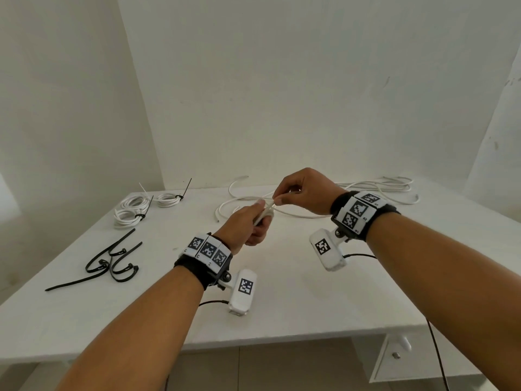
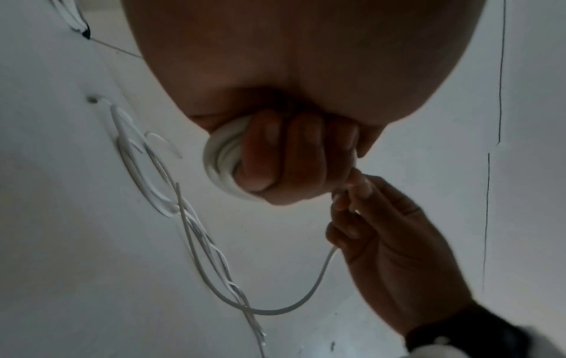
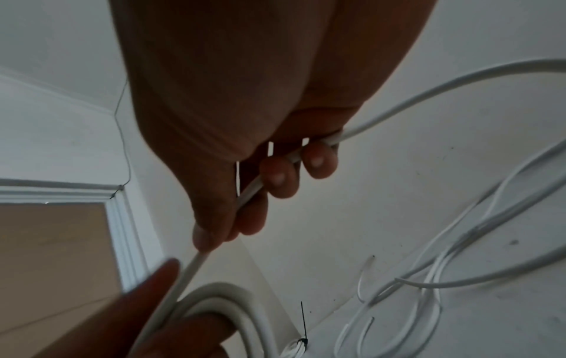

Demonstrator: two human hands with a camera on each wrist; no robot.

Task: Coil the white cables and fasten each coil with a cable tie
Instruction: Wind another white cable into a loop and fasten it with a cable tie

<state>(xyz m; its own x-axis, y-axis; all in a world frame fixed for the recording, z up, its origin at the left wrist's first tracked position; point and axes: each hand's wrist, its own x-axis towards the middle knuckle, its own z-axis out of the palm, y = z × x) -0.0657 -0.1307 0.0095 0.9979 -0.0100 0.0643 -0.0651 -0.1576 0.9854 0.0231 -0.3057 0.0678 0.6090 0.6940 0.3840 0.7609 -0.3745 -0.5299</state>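
My left hand (image 1: 253, 224) grips a small coil of white cable (image 2: 222, 162), its fingers curled through the loops (image 3: 220, 305). Just right of it my right hand (image 1: 298, 193) pinches the free run of the same cable (image 3: 251, 193) between thumb and fingers. The loose length of that cable (image 1: 245, 204) trails back over the white table (image 1: 282, 292). Several black cable ties (image 1: 110, 258) lie at the left. Three finished coils with black ties (image 1: 135, 210) sit at the far left.
Another loose white cable (image 1: 389, 187) lies bunched at the far right by the wall. The table's front edge (image 1: 253, 337) is close to me, with a drawer unit (image 1: 394, 356) below at the right. Thin black wires hang from both wrist cameras.
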